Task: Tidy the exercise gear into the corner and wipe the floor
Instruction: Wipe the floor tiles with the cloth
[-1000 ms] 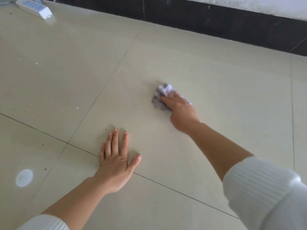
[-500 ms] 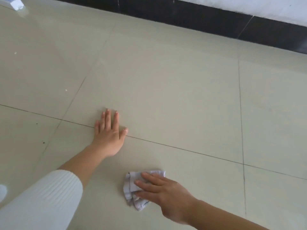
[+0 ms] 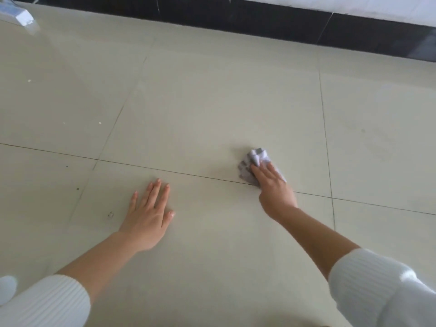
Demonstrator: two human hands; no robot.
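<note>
Wiping stage. My right hand (image 3: 271, 185), fingers straight, presses cloth (image 3: 250, 161) at 3 o'clock; left hand (image 3: 151, 215) spread on floor (image 3: 212, 102). Specks (image 3: 100, 123) at 10 o'clock look unwiped. Gear not in view.

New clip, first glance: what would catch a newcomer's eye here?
The right hand presses a crumpled grey cloth onto the pale tiled floor, right of centre, at a tile joint. The left hand lies flat on the floor to the lower left of it, fingers spread. A black skirting runs along the top edge.
</note>
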